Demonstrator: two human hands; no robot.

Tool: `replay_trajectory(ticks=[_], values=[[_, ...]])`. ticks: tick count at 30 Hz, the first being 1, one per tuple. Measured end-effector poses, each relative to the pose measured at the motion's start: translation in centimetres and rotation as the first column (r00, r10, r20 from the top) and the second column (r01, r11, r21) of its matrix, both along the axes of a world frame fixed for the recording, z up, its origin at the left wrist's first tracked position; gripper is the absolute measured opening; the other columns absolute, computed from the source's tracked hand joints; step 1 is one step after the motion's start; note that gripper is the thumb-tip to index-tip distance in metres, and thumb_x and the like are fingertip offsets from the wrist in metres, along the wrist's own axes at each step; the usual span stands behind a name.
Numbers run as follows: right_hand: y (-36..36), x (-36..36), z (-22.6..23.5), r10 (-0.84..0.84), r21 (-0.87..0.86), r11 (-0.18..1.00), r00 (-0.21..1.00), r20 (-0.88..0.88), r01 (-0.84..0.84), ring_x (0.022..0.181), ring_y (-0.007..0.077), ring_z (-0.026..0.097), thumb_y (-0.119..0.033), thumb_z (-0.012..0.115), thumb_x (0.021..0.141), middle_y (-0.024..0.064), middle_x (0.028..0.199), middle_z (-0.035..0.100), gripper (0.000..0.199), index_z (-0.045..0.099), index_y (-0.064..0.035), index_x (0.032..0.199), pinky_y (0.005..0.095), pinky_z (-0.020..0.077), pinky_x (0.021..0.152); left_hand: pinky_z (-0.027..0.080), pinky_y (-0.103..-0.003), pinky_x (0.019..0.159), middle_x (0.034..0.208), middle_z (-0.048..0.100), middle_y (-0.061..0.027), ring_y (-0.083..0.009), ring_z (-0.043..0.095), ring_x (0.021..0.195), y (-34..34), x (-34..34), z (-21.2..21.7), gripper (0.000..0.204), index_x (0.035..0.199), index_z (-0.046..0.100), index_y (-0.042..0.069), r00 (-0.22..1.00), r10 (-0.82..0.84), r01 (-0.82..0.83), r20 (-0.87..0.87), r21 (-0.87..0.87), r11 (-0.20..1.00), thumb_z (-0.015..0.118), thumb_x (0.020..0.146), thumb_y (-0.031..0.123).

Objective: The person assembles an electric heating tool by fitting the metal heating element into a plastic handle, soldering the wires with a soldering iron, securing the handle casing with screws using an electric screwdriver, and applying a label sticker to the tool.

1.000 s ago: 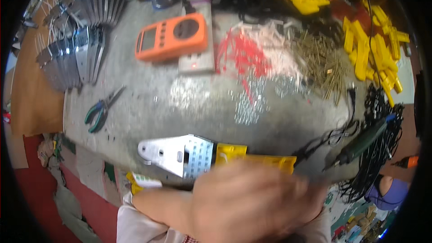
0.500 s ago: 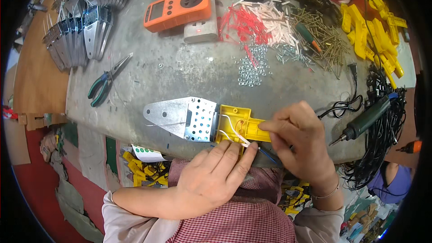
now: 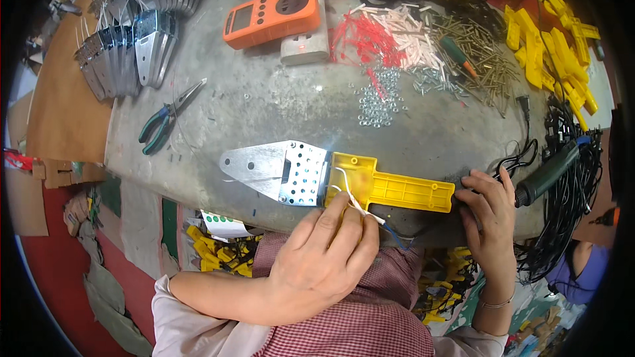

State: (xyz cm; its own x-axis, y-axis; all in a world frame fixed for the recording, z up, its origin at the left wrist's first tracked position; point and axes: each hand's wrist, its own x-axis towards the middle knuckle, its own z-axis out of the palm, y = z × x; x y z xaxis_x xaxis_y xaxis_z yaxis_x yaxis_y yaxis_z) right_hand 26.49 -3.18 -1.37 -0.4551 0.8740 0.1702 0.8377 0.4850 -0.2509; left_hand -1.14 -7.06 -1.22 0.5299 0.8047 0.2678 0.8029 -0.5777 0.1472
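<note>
A yellow plastic handle half lies hollow side up near the table's front edge, joined to a silver metal plate with a perforated section. White wires run out of the handle's wide end, and a blue wire trails below them. My left hand is closed at the wide end, fingertips pinching the white wires. To the right, my right hand has its fingers apart and slightly bent, just beyond the handle's narrow end. It is beside the green electric screwdriver, whose tip it hides.
Pliers lie on the left, below stacked metal plates. An orange meter sits at the back. Nuts, red and white sleeves and long screws are heaped behind. Yellow handle parts and black cords lie at right.
My right hand has left the yellow handle and moved right, its fingers spreading beside the screwdriver. My left hand stays at the wires, its fingers more drawn together. The whole view has shifted slightly.
</note>
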Motion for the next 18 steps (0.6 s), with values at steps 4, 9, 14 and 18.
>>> replay_trajectory(ticks=[4,9,14,18], values=[[-0.1,-0.3,0.3,0.014,-0.047,0.999,1.000,-0.026,-0.016,0.116,0.0312,0.053,0.002,0.064,0.068,0.0100,0.112,0.059,0.038,0.063,-0.0058,0.105,0.0545,0.0300,0.107,0.042,-0.034,0.077,0.107,0.058,-0.0118,-0.0291,0.058,0.107,0.8,-0.2,0.7,0.045,0.110,0.062,0.007,0.997,-0.036,0.037,-0.065,0.017,0.999,0.068,0.069,0.024],[0.1,0.4,0.6,-0.091,-0.011,0.996,0.996,-0.004,0.091,0.109,0.0298,0.056,0.000,0.066,0.067,0.0086,0.103,0.060,0.036,0.064,-0.0054,0.103,0.0537,0.0291,0.108,0.044,-0.033,0.076,0.110,0.058,-0.0156,-0.0280,0.061,0.103,0.9,-0.4,0.8,0.045,0.108,0.060,0.006,0.987,-0.078,0.073,-0.137,-0.040,0.997,0.069,0.069,0.027],[0.2,1.6,0.8,0.153,-0.029,0.986,0.969,-0.196,-0.162,0.083,0.0316,0.060,-0.002,0.068,0.067,0.0098,0.087,0.060,0.033,0.066,-0.0041,0.100,0.0457,0.0472,0.088,0.046,-0.029,0.067,0.093,0.065,-0.0173,-0.0255,0.065,0.085,1.9,-0.6,-0.1,0.025,0.094,0.061,-0.002,0.992,-0.120,0.123,-0.037,0.086,0.989,0.057,0.077,0.017],[0.5,0.0,1.5,0.041,-0.120,0.990,0.965,-0.259,-0.074,0.069,0.0306,0.059,-0.003,0.070,0.070,0.0118,0.077,0.059,0.030,0.066,-0.0020,0.100,0.0379,0.0472,0.062,0.044,-0.023,0.054,0.082,0.066,-0.0116,-0.0164,0.061,0.062,3.1,-1.3,-0.3,0.028,0.097,0.065,-0.002,0.989,-0.143,0.135,0.037,0.153,0.979,0.058,0.074,0.013]])
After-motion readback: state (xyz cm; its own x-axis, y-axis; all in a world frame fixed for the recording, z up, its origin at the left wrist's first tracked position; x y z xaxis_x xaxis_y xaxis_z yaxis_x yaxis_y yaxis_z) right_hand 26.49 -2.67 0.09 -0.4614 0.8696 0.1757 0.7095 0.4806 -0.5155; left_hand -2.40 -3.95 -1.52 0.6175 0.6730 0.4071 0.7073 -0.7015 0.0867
